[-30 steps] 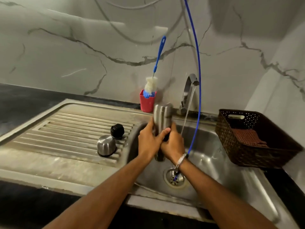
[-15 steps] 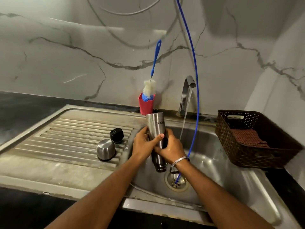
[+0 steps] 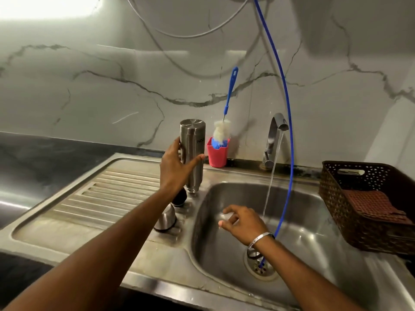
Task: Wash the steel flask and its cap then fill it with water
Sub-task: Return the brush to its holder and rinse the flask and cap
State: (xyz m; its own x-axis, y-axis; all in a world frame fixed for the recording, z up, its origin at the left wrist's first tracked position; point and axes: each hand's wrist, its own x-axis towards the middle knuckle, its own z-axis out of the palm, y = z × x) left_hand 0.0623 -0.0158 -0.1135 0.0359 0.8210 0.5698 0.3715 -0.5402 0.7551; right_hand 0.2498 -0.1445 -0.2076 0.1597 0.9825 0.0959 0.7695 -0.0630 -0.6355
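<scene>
Left hand grips inverted steel flask mid-body; wet, rigid, likely slippery; right hand loosely spread, empty.

grey-veined marble wall; dark counter; glare upper left.

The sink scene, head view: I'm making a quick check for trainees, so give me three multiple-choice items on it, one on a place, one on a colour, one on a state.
1. Where is the steel flask?
A. upside down at the drainboard's edge
B. in the basket
C. under the tap

2. What colour is the cup holding the bottle brush?
A. green
B. red
C. white

3. What is the tap doing?
A. off
B. dripping only
C. running a stream

Answers:
1 A, the left hand holds it mouth down there.
2 B, it is plainly red.
3 C, water falls into the basin.
</scene>
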